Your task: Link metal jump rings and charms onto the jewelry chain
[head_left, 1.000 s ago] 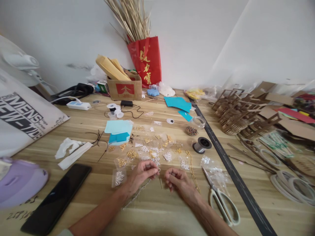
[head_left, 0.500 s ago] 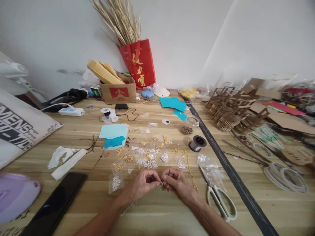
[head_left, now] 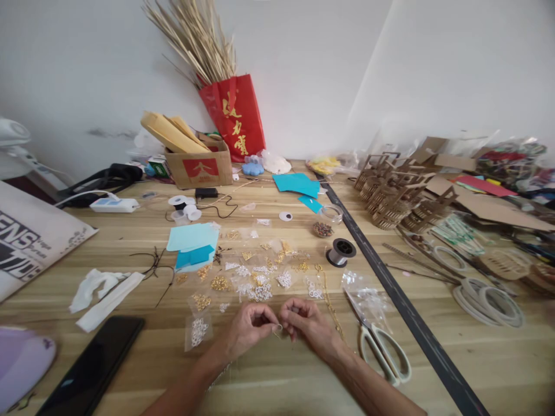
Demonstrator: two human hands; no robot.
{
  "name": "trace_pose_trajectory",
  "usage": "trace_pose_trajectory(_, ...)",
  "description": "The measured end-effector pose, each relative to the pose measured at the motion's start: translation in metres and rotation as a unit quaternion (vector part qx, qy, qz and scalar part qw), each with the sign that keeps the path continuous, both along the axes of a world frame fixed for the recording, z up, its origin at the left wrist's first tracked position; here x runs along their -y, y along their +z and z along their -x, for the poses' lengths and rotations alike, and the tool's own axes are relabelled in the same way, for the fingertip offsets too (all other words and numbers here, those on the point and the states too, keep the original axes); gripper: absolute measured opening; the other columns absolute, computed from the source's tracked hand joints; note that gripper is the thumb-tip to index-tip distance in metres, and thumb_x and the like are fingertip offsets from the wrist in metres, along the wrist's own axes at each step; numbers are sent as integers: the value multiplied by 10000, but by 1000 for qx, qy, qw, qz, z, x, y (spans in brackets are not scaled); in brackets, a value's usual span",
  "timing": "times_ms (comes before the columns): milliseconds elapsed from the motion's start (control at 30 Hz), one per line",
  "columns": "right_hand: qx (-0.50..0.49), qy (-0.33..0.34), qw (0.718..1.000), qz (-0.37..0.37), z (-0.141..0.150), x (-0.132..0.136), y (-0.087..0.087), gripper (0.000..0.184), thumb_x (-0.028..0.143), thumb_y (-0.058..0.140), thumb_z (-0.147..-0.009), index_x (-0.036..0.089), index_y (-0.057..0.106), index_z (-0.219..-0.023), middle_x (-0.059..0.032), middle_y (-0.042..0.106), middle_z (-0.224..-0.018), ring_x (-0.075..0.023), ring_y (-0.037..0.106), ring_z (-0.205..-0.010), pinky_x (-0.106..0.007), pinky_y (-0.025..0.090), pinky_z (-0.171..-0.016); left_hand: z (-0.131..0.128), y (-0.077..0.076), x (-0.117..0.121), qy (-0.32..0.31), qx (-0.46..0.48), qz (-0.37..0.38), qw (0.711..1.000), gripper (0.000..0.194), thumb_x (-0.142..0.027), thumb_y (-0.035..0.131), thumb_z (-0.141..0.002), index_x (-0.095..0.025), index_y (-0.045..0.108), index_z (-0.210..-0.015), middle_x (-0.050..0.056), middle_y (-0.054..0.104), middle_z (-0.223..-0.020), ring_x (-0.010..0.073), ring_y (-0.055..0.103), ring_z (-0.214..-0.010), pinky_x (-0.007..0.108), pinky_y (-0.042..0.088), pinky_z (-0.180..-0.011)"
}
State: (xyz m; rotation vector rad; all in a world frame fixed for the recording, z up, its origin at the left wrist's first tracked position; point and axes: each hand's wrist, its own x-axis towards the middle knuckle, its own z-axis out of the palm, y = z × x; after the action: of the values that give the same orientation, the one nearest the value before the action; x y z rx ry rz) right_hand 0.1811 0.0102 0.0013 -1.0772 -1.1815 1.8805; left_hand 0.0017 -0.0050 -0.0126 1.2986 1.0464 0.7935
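In the head view my left hand (head_left: 251,330) is closed in a pinch on a small thin gold-coloured loop (head_left: 278,331). Thumb and index finger of my right hand (head_left: 306,323) are pressed together right beside that loop; whether they grip part of it or another tiny piece is too small to tell. Just beyond my hands lie silver-coloured findings (head_left: 261,291) in small clear bags, with gold-coloured findings (head_left: 220,282) among them. A gold-coloured chain (head_left: 329,300) lies along the far side of my right hand. A thin strand (head_left: 219,377) shows by my left wrist.
Scissors (head_left: 384,352) and a wire spool (head_left: 341,252) lie to the right, beside a dark strip (head_left: 403,306). On the left are a black phone (head_left: 93,370), white strips (head_left: 110,301) and blue sheets (head_left: 193,238). Small woven baskets (head_left: 390,196) stand at the back right.
The view has shifted slightly, so most things sit a little further left. My hands stay pinched close together at the small loop, which has turned slightly.
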Motion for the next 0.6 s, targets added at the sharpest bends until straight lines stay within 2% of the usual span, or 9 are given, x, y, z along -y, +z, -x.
trace_pose_trajectory(167, -7, 8, 1000, -6, -1, -1, -1, 446, 547, 784, -673, 139, 606, -695, 28, 592, -556, -67, 511, -455, -180, 403, -442, 2, 10, -1, 2, 28, 32, 999, 159, -293, 715, -691, -138, 679, -679, 33, 677, -683, 146, 573, -647, 250, 409, -626)
trace_pose_trajectory(300, -24, 18, 999, -21, -1, -2, -5, 409, 508, 800, -676, 145, 624, -745, 33, 597, -567, -71, 520, -461, -181, 415, -444, 3, 16, -2, 28, 50, 50, 997, 162, -300, 722, -662, -147, 674, -642, -7, 604, -583, 118, 492, -574, 236, 369, -585)
trace_pose_trajectory(433, -25, 37, 998, -35, -2, -2, -9, 381, 439, 841, -641, 148, 658, -806, 23, 628, -616, -76, 530, -471, -188, 432, -444, 4, 15, -2, 43, 68, 57, 995, 161, -302, 713, -644, -143, 688, -647, -11, 575, -570, 115, 459, -568, 239, 361, -585)
trace_pose_trajectory(600, -10, 30, 999, -38, -2, -1, -8, 361, 448, 815, -681, 146, 657, -800, 31, 615, -596, -72, 531, -465, -186, 439, -450, 3, 14, -1, 49, 66, 69, 994, 160, -294, 718, -625, -141, 678, -646, -16, 564, -576, 116, 461, -574, 240, 362, -587)
